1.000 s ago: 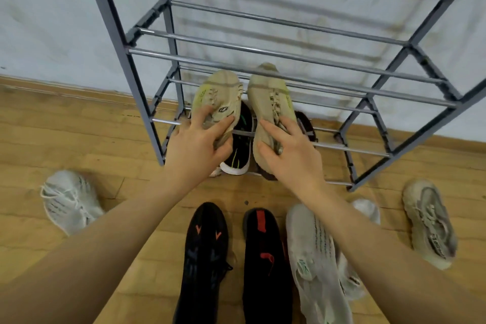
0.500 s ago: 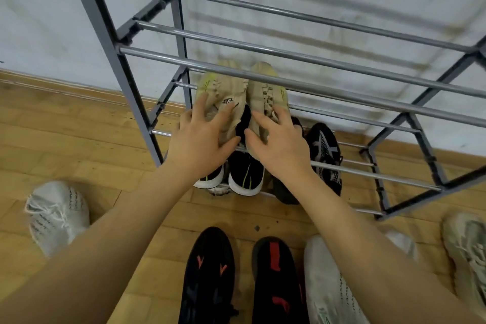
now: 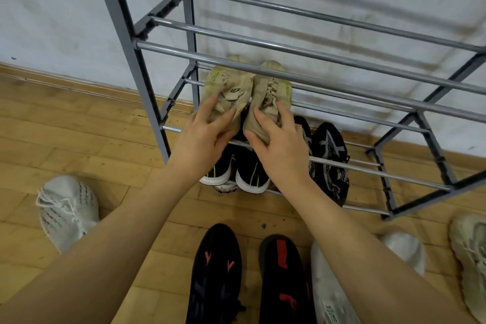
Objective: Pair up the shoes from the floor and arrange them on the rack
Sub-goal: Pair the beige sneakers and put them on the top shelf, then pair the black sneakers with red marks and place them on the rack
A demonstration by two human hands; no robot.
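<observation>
While both hands, left hand and right hand, grip the beige shoes, these have slid deeper onto the rack, toes now under its upper rail; this pair looks nearly placed.

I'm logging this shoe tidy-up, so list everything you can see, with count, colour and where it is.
Shoe rack: one, grey metal, against the wall.
Beige shoes: two, middle shelf, side by side, a hand on each.
Black shoes with white soles: two, bottom shelf, left.
Black patterned shoes: two, bottom shelf, right of those.
Black shoes with red marks: two, floor, centre.
White knit shoes: three, floor; one left, two right.
Pale beige shoe: one, floor, far right.
Left hand: gripping the left beige shoe.
Right hand: gripping the right beige shoe.
</observation>
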